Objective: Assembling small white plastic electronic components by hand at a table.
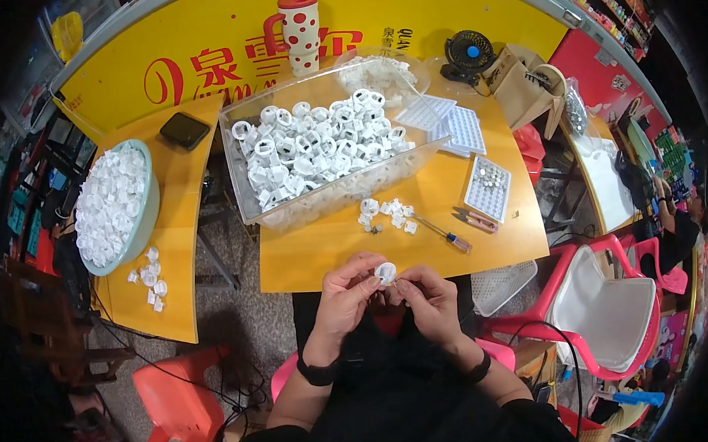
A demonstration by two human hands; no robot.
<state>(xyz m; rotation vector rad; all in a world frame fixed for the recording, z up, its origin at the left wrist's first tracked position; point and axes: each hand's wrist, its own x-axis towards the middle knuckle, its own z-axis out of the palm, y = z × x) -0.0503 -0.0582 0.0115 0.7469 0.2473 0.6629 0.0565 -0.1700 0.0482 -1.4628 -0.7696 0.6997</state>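
Both hands pinch one small white plastic ring part [385,272] at the tabletop [324,254] edge, left hand [348,296] grip steadying it, right hand [427,297] grip closed on its side, near loose parts [387,213] and screwdriver [443,234].

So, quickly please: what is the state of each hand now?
Left hand: closed on the small white plastic part.
Right hand: fingers pinched at the same part.
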